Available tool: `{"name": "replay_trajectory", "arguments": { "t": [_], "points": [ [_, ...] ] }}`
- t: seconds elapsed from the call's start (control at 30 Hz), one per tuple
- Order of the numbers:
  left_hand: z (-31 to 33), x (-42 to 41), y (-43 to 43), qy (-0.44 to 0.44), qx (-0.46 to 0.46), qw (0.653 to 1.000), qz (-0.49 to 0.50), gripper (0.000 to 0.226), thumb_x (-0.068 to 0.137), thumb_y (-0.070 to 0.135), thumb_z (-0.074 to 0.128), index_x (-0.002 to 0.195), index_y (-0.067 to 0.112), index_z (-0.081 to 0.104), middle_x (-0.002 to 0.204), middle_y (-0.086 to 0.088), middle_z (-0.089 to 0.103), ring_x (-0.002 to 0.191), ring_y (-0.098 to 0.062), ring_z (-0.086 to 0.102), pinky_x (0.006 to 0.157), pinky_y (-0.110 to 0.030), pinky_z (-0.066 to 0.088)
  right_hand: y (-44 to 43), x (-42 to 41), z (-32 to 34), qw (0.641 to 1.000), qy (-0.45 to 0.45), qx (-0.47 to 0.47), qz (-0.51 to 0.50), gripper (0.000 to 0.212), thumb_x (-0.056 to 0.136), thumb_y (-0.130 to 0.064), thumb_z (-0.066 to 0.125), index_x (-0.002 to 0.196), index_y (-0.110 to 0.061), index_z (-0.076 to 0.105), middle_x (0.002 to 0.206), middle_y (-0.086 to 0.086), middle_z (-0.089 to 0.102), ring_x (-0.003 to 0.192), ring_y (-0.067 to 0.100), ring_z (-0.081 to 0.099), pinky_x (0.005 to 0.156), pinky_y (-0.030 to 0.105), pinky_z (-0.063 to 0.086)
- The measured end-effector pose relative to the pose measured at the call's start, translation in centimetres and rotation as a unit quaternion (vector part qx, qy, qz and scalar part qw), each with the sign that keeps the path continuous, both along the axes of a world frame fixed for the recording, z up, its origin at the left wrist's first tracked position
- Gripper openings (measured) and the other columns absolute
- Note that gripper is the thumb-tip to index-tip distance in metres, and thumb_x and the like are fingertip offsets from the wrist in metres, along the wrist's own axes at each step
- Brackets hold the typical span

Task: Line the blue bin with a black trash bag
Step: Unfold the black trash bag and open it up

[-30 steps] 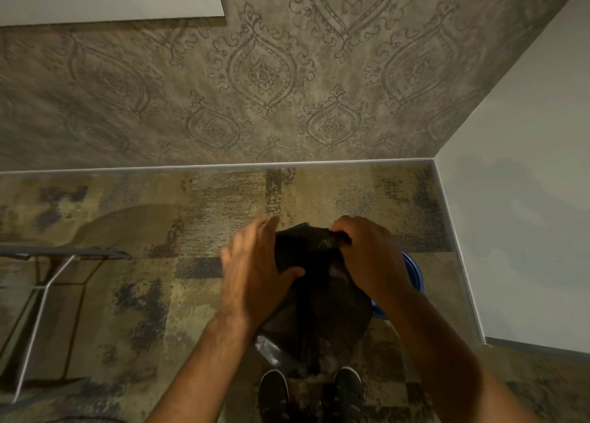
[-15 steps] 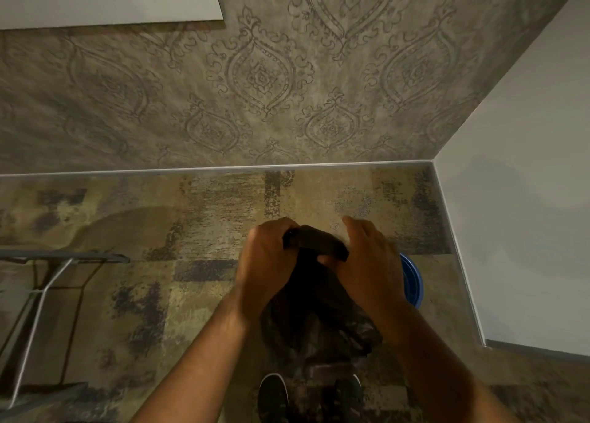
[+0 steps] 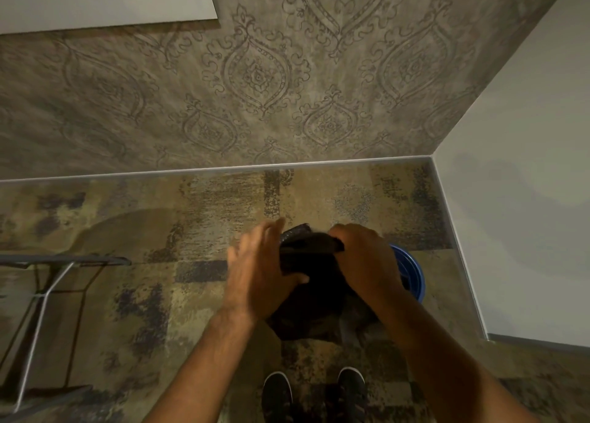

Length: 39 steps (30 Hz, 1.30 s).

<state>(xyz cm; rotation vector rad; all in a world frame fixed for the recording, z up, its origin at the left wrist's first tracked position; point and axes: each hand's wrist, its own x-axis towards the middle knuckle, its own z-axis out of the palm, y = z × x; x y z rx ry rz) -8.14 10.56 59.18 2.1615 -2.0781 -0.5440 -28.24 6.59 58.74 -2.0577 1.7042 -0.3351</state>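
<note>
A black trash bag (image 3: 311, 298) hangs bunched between my two hands, in front of me above the carpet. My left hand (image 3: 258, 272) holds its left side, thumb pressed on the plastic and fingers spread upward. My right hand (image 3: 364, 263) grips the top edge on the right. The blue bin (image 3: 412, 272) stands on the floor behind my right hand, near the room's corner. Only part of the bin's rim and right wall shows; the bag and my right hand hide the rest.
A patterned wall (image 3: 255, 87) runs across the back and a plain white wall (image 3: 526, 199) closes the right side. A metal-framed stand (image 3: 41, 282) is at the left. My two dark shoes (image 3: 313, 394) stand on the mottled carpet below the bag.
My left hand's fingers have spread and lifted off the bag's top, with the thumb still on it. The right hand has kept its grip on the top edge. The bag has shifted slightly.
</note>
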Motion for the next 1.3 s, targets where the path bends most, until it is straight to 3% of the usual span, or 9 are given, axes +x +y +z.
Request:
{"name": "replay_trajectory", "arguments": {
  "t": [0.1,0.2,0.27,0.73,0.83,0.93,1.03,1.17,1.3],
  "points": [
    [0.0,-3.0,-0.6,0.090,0.002,0.996,-0.026,0.081,0.085,0.052,0.074,0.154,0.026,0.042,0.150,0.001,0.059,0.136,-0.022,0.055,0.114,-0.044,0.037,0.5,1.4,0.9,0.996,-0.002,-0.054,0.078,0.011,0.090,-0.016,0.067,0.099,-0.019,0.071,0.085,0.002,0.065,0.070,0.024,0.065,0.057,0.034,0.051],
    [0.9,-3.5,-1.4,0.144,-0.053,0.988,-0.032,0.009,0.092,0.019,0.063,0.093,0.026,0.066,0.082,0.010,0.071,0.076,-0.019,0.073,0.073,-0.021,0.051,0.5,1.5,1.1,0.995,-0.004,-0.081,0.064,0.005,0.091,-0.018,0.066,0.094,-0.020,0.070,0.080,-0.005,0.050,0.066,0.020,0.060,0.054,0.032,0.045],
    [1.5,-2.9,-1.5,0.169,-0.073,0.983,-0.013,0.025,0.091,0.013,0.064,0.075,0.032,0.060,0.063,0.019,0.055,0.058,-0.002,0.059,0.054,-0.011,0.041,0.2,0.6,0.7,0.994,0.012,-0.095,0.044,0.006,0.092,-0.017,0.066,0.095,-0.022,0.069,0.081,-0.006,0.052,0.065,0.017,0.058,0.055,0.035,0.051],
    [-1.3,3.7,-0.5,0.213,-0.065,0.958,0.181,0.024,0.087,0.002,0.079,0.078,0.024,0.077,0.077,0.011,0.070,0.071,0.003,0.065,0.063,0.002,0.040,0.1,-5.3,-4.1,0.981,-0.029,0.028,-0.188,0.023,0.104,-0.031,0.054,0.083,-0.026,0.063,0.076,-0.006,0.060,0.073,0.019,0.062,0.069,0.038,0.054],
    [-1.8,3.4,-0.2,0.213,-0.059,0.951,0.215,0.029,0.094,0.010,0.072,0.070,0.026,0.070,0.066,0.011,0.069,0.062,0.000,0.065,0.051,-0.005,0.041,1.0,-3.8,-4.3,0.942,-0.175,0.061,-0.278,0.025,0.097,-0.045,0.064,0.108,-0.023,0.062,0.097,-0.003,0.067,0.085,0.015,0.064,0.076,0.039,0.051],
    [-2.0,3.3,-0.5,0.234,-0.039,0.937,0.255,0.030,0.097,0.009,0.064,0.071,0.024,0.064,0.065,0.008,0.066,0.055,-0.002,0.060,0.045,-0.011,0.040,1.9,-1.9,-5.0,0.876,-0.233,0.276,-0.319,0.091,0.086,-0.054,0.076,0.156,-0.014,0.034,0.151,0.012,0.052,0.135,0.036,0.054,0.109,0.052,0.047],
    [-1.8,3.8,-0.9,0.257,-0.044,0.922,0.288,0.030,0.099,0.008,0.059,0.073,0.021,0.063,0.067,0.004,0.065,0.059,-0.009,0.058,0.047,-0.021,0.042,2.4,-1.3,-6.5,0.824,-0.273,0.362,-0.339,0.047,0.099,-0.032,0.068,0.134,-0.002,0.062,0.116,0.015,0.071,0.102,0.030,0.069,0.084,0.046,0.058],
    [-0.2,5.1,-1.5,0.226,-0.109,0.923,0.291,0.023,0.101,0.008,0.056,0.084,0.020,0.065,0.076,0.006,0.067,0.071,-0.009,0.063,0.056,-0.025,0.046,1.3,-0.3,-5.8,0.781,-0.363,0.315,-0.398,0.030,0.107,-0.026,0.052,0.121,-0.005,0.067,0.106,0.014,0.068,0.096,0.030,0.066,0.077,0.042,0.055],
    [2.3,5.2,-1.4,0.221,-0.264,0.887,0.308,0.018,0.098,0.005,0.051,0.103,0.012,0.067,0.079,0.008,0.064,0.068,0.007,0.057,0.059,-0.013,0.041,-0.4,1.3,-1.5,0.865,-0.314,0.093,-0.381,0.029,0.109,-0.029,0.041,0.095,-0.011,0.059,0.084,0.004,0.059,0.079,0.021,0.061,0.066,0.034,0.046]
  ]
}}
